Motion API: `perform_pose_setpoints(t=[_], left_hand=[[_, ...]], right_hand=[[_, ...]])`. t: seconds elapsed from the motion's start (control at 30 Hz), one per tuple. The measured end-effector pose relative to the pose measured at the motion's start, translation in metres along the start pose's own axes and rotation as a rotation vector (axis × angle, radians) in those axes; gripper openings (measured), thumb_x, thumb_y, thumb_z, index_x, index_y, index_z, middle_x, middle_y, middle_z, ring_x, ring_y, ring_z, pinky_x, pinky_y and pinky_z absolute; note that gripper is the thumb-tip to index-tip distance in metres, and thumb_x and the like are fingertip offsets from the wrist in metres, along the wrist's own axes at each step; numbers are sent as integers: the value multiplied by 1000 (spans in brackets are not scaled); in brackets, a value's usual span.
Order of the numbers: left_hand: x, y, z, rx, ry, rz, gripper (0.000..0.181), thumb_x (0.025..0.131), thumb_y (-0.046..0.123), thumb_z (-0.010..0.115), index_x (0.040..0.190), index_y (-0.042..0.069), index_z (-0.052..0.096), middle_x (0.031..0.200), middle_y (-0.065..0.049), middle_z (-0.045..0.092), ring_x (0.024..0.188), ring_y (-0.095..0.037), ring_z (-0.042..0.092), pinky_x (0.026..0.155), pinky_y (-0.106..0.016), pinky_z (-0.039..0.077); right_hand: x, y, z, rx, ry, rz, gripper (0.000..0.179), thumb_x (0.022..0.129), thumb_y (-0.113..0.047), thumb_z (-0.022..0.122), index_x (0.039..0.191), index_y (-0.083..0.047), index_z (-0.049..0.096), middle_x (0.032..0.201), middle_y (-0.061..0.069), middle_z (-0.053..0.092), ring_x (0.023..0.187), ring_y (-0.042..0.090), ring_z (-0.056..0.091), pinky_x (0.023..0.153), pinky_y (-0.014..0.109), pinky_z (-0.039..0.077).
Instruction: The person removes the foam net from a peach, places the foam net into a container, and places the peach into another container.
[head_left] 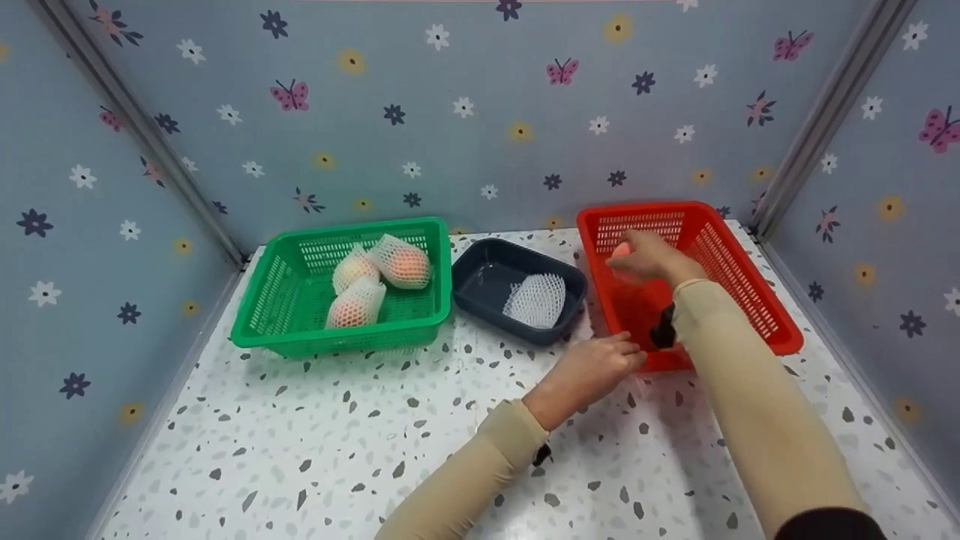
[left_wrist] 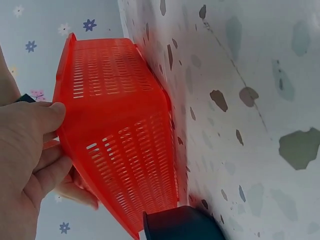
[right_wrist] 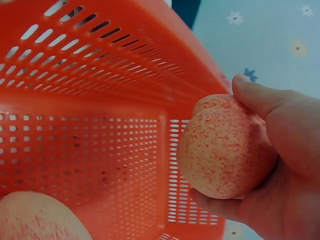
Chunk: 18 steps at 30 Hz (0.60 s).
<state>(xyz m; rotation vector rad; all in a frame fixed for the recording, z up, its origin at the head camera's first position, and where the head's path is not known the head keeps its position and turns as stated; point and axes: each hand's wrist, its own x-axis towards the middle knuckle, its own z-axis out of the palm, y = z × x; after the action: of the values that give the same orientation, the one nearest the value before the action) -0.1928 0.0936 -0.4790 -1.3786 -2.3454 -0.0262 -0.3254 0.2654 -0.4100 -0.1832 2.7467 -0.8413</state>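
Note:
My right hand holds a bare, red-speckled peach over the far part of the red basket. Thumb and fingers wrap around the fruit in the right wrist view. A second bare peach lies in that basket, partly cut off by the frame and hidden by my arm in the head view. My left hand grips the basket's near left corner. In the left wrist view its thumb presses on the rim.
Left of the red basket stands a dark blue tub with a white foam net in it. Farther left, a green basket contains three peaches in foam nets, one being the netted peach. A patterned wall rises behind.

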Motion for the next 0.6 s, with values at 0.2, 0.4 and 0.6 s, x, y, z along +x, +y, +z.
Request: perform_pose_setpoints(t=[0.2,0.4,0.6], left_hand=[[-1,0,-5,-34,-6,-25,32,89,4,66,117,20,72,116,4,68,117,-13,58,96,-24,45],[-2,0,-6,-53,3,-42,32,87,5,68,115,20,73,115,4,68,115,-13,59,96,-23,45],[-1,2,-3,-66,11,-54,33,86,4,68,113,21,74,111,4,70,111,-12,60,93,-22,47]], right_hand=[[14,10,8,-62,-25,42,69,95,-34,59,147,1,31,140,25,43,123,41,43,102,60,34],[20,19,16,-69,-13,71,64,94,-36,58,144,0,37,137,23,46,120,40,45,101,61,35],[26,24,22,-27,-16,86,58,95,-36,58,141,-5,42,127,19,53,111,37,49,98,60,38]])
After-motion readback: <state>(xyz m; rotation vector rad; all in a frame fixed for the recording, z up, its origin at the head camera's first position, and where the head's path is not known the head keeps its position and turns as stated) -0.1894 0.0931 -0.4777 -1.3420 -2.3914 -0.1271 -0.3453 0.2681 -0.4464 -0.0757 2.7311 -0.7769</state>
